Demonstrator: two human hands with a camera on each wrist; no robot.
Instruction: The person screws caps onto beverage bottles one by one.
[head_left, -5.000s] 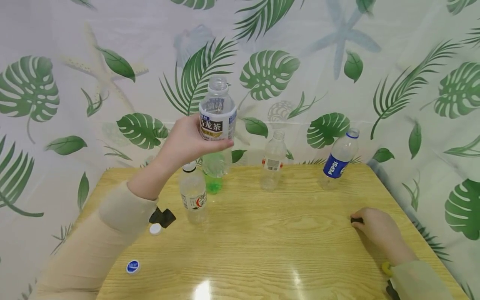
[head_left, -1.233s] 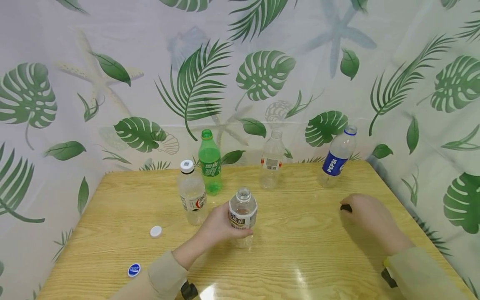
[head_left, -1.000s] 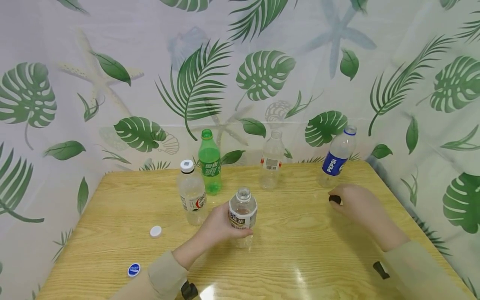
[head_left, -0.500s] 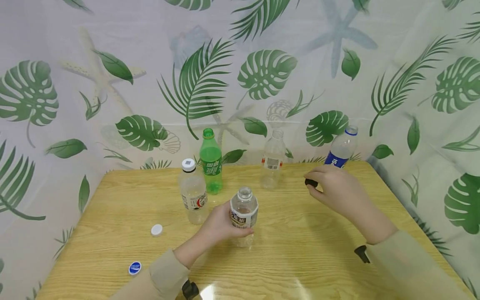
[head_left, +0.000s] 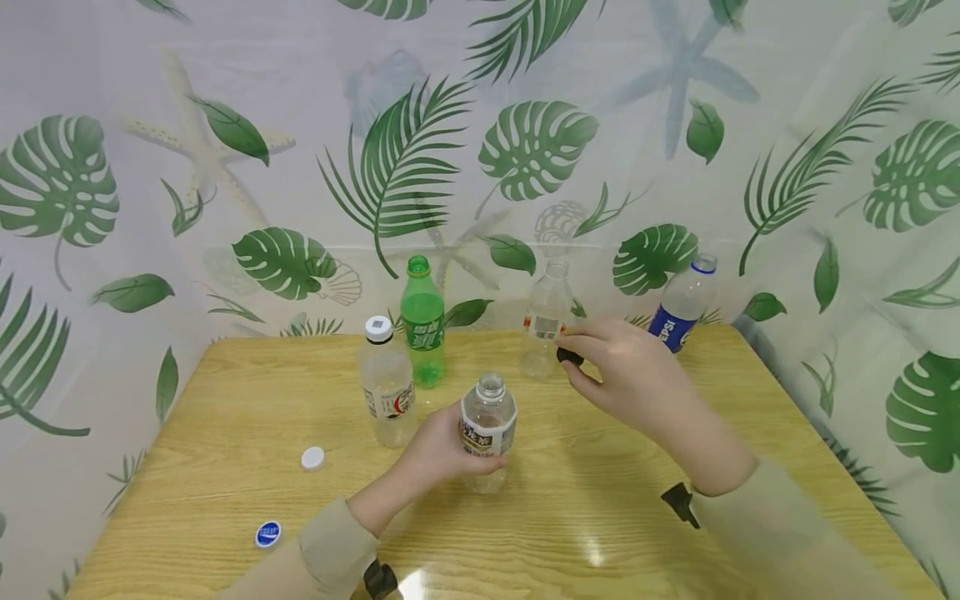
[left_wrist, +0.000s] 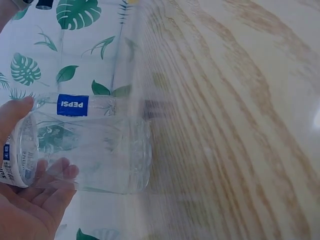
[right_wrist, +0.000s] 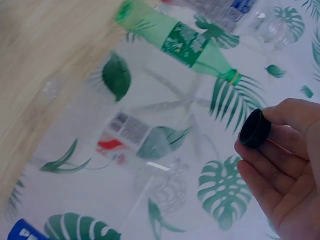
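A clear, uncapped bottle (head_left: 487, 433) with a white label band stands on the table, and my left hand (head_left: 442, 450) grips it round the label. In the left wrist view the lower part of this bottle (left_wrist: 90, 150) rests on the wood, with fingers (left_wrist: 52, 195) curled behind it. My right hand (head_left: 630, 375) pinches a black bottle cap (head_left: 570, 356) in the air, to the right of that bottle and higher. The right wrist view shows the hollow side of the cap (right_wrist: 255, 128) between thumb and fingers.
Behind stand a capped clear bottle (head_left: 388, 392), a green bottle (head_left: 423, 329), a clear bottle with a red-and-white label (head_left: 546, 325) and a Pepsi bottle (head_left: 675, 321). A white cap (head_left: 312, 458) and a blue cap (head_left: 268, 534) lie at the table's left.
The left hand has lowered its bottle from the air onto the table and then kept still. My right hand has lifted the black cap off the table's right side and carried it leftward.
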